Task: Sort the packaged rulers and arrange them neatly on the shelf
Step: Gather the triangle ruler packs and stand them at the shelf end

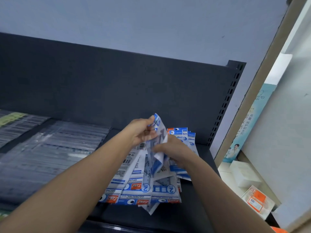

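Fingers [148, 133] of the left hand [142, 132] curl round the top of a lifted ruler packet [160, 135]. The right hand [175, 148] seems to pinch its lower part, though blur hides which fingertips close on it. The packet is held just above the heap of geometric ruler sets [139, 187] on the dark shelf [193, 207].

Sorting looks far from finished. The heap lies fanned at odd angles, some fronts up and some showing barcodes. Only the few packets [183, 133] behind the right hand overlap in something like a row. To the left, clear-sleeved rulers [50, 148] lie flat.

The number of packets cannot be counted, and the lifted packet's print is smeared. The shelf's front edge is cut off.
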A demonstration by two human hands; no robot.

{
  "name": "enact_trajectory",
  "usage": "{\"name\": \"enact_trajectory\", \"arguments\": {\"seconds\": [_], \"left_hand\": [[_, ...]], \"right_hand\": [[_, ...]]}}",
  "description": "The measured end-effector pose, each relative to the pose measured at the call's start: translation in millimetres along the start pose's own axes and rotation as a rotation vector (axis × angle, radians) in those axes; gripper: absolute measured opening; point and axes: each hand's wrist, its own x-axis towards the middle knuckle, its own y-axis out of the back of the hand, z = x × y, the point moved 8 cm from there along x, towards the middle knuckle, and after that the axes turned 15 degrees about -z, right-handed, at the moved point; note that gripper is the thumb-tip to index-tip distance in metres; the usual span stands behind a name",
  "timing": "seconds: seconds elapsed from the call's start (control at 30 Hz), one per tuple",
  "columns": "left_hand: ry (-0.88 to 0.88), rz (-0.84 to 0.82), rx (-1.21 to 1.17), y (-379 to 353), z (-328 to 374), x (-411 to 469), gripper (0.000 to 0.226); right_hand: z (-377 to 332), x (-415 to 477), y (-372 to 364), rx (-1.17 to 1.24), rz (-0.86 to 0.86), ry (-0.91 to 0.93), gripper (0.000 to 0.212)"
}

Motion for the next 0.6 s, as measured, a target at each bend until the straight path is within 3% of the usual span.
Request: {"name": "enact_trajectory", "arguments": {"seconds": [0.03, 0.1, 0.2, 0.27, 0.33, 0.5, 0.6], "left_hand": [[-0.015, -0.004, 0.045, 0, 0, 0, 0.002], [-0.04, 0.031, 0.208, 7, -1, 2, 0.024], [0.018, -0.014, 0.29, 6, -10, -2, 0.037], [0.084, -0.065, 0.214, 1, -20, -4, 0.042], [0.061, -0.077, 0.201, -6, -19, -7, 0.031], [-0.001, -0.081, 0.338, -15, -11, -10, 0.024], [0.07, 0.024, 0.86, 7, 4, -12, 0.038]], "right_hand": [[6, -3, 10, 0.07, 0.079, -0.022, 0.017], [15, -6, 23, 0.217, 0.165, -0.007, 0.029], [21, -8, 28, 0.365, 0.19, 0.045, 0.041], [24, -9, 32, 0.464, 0.199, 0.095, 0.034], [25, -11, 34, 0.5, 0.195, 0.109, 0.022], [36, -23, 66, 0.215, 0.453, 0.046, 0.03], [42, -34, 85, -0.027, 0.614, -0.025, 0.039]]}}
